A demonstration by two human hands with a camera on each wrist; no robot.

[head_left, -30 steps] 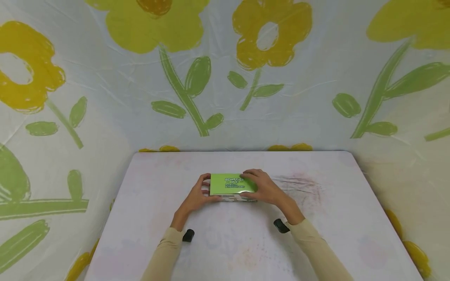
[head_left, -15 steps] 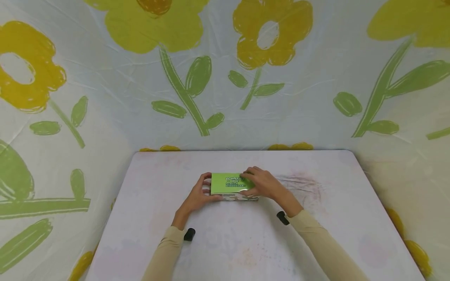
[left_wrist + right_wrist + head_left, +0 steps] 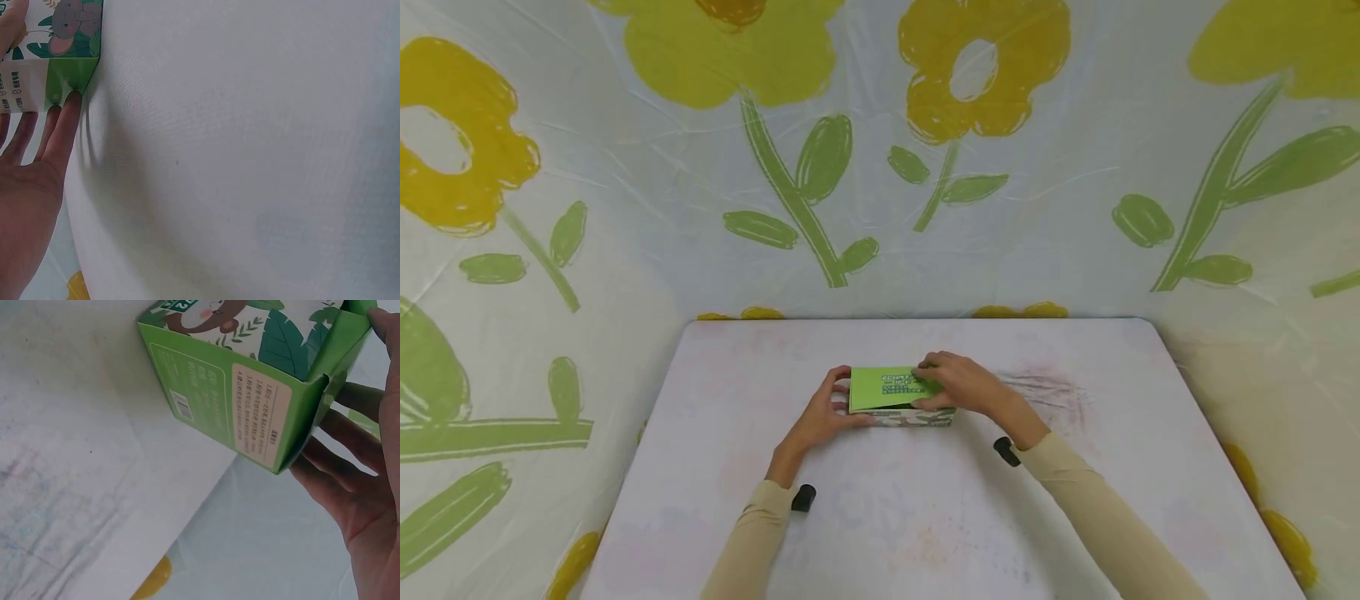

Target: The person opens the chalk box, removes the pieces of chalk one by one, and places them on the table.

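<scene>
A: Shall we begin with the left hand (image 3: 820,418)?

B: We see it gripping the box (image 3: 912,419) by its left end, the thumb along the near wall and the fingers against the end itself.

A: And the right hand (image 3: 967,386)?

B: It pinches the right part of the green lid (image 3: 871,390), the thumb at the near edge and the other fingers towards the far edge.

A: So how do we find the lid?

B: Tilted: low on the left, raised on the right. Under its near edge we see a dark gap that widens to the right.

A: Which way does the box point?

B: It sits on the table (image 3: 857,542), just below the centre of the head view, long axis running left to right across the frame. The lid's lettering stands upright to us, partly covered by the right hand. In the left wrist view the near wall shows an elephant (image 3: 69,20); in the right wrist view we find a barcode (image 3: 182,405) on the green right end.

A: Can we tell what is inside?

B: We cannot; the lid hides it.

A: Farther out?

B: Beige sleeves (image 3: 1093,504) reach in from the bottom edge, and a flowered cloth (image 3: 1037,225) fills the upper half.
</scene>
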